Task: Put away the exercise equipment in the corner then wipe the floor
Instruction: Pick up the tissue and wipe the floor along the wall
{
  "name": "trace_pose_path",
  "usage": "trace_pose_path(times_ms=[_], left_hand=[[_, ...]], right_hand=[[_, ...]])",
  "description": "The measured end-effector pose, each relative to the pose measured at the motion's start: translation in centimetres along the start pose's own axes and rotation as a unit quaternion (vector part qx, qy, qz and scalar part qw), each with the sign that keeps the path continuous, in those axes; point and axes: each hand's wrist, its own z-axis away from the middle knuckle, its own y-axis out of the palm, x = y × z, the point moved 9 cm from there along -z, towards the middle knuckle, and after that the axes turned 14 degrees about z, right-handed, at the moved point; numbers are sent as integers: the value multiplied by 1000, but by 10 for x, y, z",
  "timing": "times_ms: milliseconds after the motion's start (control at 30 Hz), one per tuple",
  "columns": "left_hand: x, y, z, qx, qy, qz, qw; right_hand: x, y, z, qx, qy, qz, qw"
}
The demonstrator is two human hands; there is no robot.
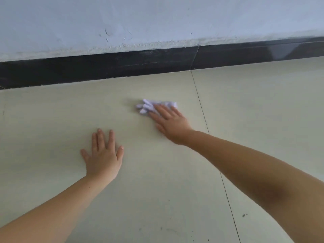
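A small crumpled white cloth [150, 105] lies on the pale tiled floor [70, 111], a short way in front of the wall. My right hand [171, 122] presses flat on the cloth's near side, fingers stretched over it and covering part of it. My left hand [103, 153] rests palm down on the bare tile to the left and nearer me, fingers spread, holding nothing. No exercise equipment shows in this view.
A black skirting board [105, 67] runs along the base of a light wall [140, 20] just beyond the cloth. A tile joint [203, 113] crosses the floor to the right of my right hand. Dark specks [244, 215] dot the tile near the lower right.
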Motion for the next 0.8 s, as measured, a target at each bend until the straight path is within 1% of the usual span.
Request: trace_pose_path(times_ms=[33, 67, 100, 133, 167, 200, 233, 267, 300, 333, 400, 433, 467, 500, 533, 567, 600, 633, 667, 700, 733, 767, 800], left_hand=[[1, 1, 0, 5, -3, -1, 1000], [1, 1, -1, 8, -7, -1, 1000], [1, 1, -1, 12, -12, 1, 1000], [-1, 1, -1, 16, -17, 4, 1000], [-2, 1, -1, 19, -20, 7, 1000], [-2, 2, -1, 22, -23, 9, 999], [-3, 1, -2, 26, -25, 10, 999], [-3, 0, -2, 30, -28, 13, 999], [-3, -2, -3, 34, -30, 17, 999], [-2, -4, -4, 39, -31, 20, 999], [-4, -9, -6, 46, -32, 25, 998], [-5, -11, -8, 44, -36, 32, 998], [-6, -14, -9, 37, -41, 46, 997], [-8, -17, -10, 25, -48, 63, 997], [-10, -18, -11, 11, -53, 81, 995], [-11, -19, -11, 3, -56, 93, 994], [-12, -18, -12, 3, -59, 98, 993], [-12, -17, -11, 11, -60, 97, 993], [-12, -14, -11, 22, -59, 95, 993], [-11, -13, -11, 31, -54, 91, 994], [-10, -12, -11, 37, -48, 86, 994], [-10, -13, -11, 41, -42, 77, 995], [-9, -13, -11, 42, -36, 67, 996]], right_hand=[[-57, 6, 15, -10, 103, 3, 995], [-116, 8, 37, -28, 216, 12, 976], [-171, 12, 68, -33, 328, 1, 944], [-216, 19, 103, -15, 431, -36, 902], [-246, 29, 137, 21, 515, -84, 853], [-260, 39, 161, 57, 568, -124, 811], [-260, 44, 172, 85, 593, -143, 788], [-248, 44, 171, 94, 597, -142, 784], [-223, 42, 158, 87, 580, -136, 798], [-191, 37, 139, 71, 543, -125, 828], [-103, 23, 98, 0, 421, -68, 904], [-49, 16, 85, -30, 354, -47, 934], [11, 14, 80, -48, 270, -56, 960], [69, 12, 82, -54, 184, -68, 979], [121, 13, 88, -34, 93, -72, 992], [163, 14, 100, 1, 8, -67, 998], [187, 18, 113, 30, -56, -46, 997], [191, 23, 123, 28, -86, -20, 996], [175, 25, 129, 8, -73, -20, 997], [142, 26, 134, -16, -17, -30, 999], [94, 29, 141, -27, 78, -42, 996], [37, 31, 152, -30, 201, -53, 978], [-23, 37, 172, -19, 331, -72, 941]])
